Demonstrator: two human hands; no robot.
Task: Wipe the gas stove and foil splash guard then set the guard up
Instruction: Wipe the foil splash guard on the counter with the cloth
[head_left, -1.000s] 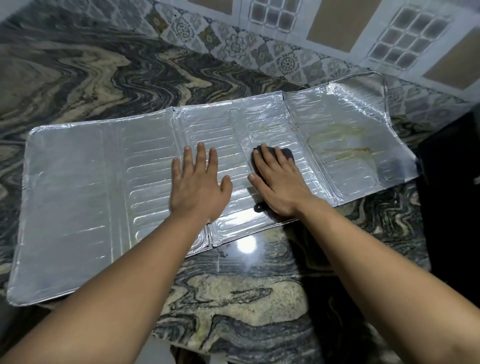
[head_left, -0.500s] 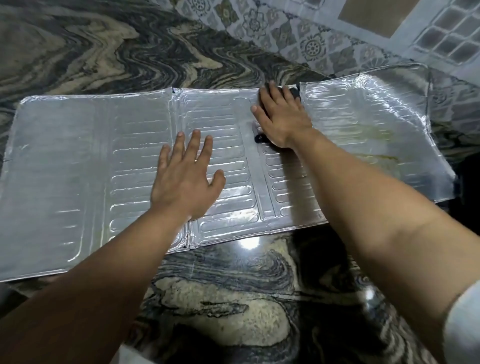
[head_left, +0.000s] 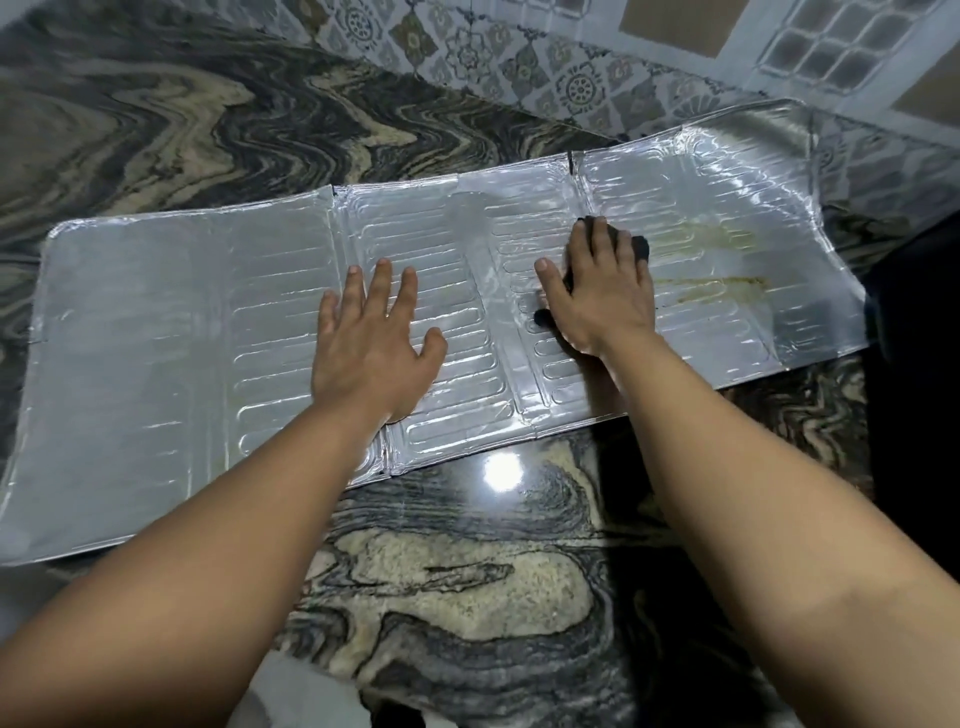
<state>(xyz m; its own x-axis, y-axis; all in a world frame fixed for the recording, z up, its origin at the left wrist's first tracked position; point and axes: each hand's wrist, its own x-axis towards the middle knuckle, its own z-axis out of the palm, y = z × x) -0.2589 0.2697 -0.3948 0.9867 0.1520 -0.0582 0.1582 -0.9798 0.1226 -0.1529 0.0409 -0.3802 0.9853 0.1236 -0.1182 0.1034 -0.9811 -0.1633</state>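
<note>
The foil splash guard (head_left: 156, 338) lies unfolded and flat on the marbled counter, three ribbed panels wide. My left hand (head_left: 371, 343) rests palm down, fingers spread, on the middle panel. My right hand (head_left: 602, 291) presses a dark cloth (head_left: 638, 247) flat onto the guard near the fold between the middle and right panels. Only the cloth's edges show around my fingers. Brownish grease streaks (head_left: 717, 283) mark the right panel just right of the cloth. The gas stove is not in view.
The marbled stone counter (head_left: 457, 582) runs under and in front of the guard. A patterned tiled wall (head_left: 519, 57) rises behind it. A dark shape (head_left: 914, 364) sits at the right edge beside the guard's right panel.
My right hand drew the cloth back from the guard's far edge toward me and to the right, close to the grease streaks. My left hand stayed pressed on the middle panel.
</note>
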